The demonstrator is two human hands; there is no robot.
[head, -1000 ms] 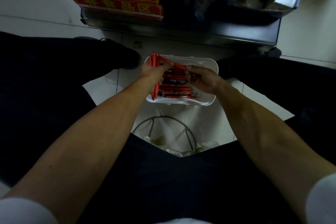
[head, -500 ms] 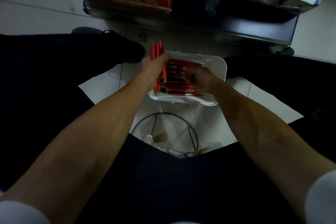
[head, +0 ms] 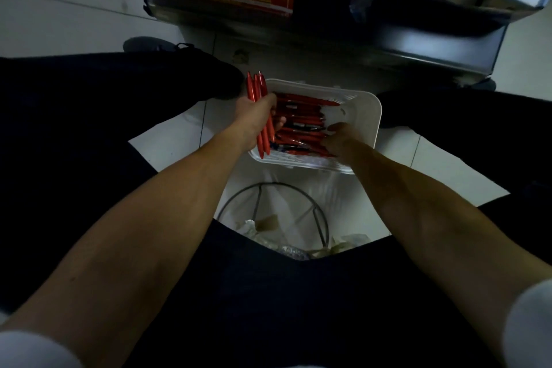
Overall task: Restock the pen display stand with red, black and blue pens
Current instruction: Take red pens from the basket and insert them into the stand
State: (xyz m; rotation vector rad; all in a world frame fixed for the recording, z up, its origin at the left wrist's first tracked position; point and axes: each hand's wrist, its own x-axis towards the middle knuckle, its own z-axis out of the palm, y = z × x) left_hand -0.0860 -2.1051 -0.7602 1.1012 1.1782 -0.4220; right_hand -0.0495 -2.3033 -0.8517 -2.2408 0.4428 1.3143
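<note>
Gripping red pens, left fingers wrapped round

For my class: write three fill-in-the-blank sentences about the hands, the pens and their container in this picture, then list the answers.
1. The pens that the left hand grips are all ___.
2. The loose pens lie in a plastic basket coloured ___.
3. The right hand reaches down into the ___.

Missing words: red; white; basket.

Pale tiled floor, white basket, wire bin, black shoe
</note>
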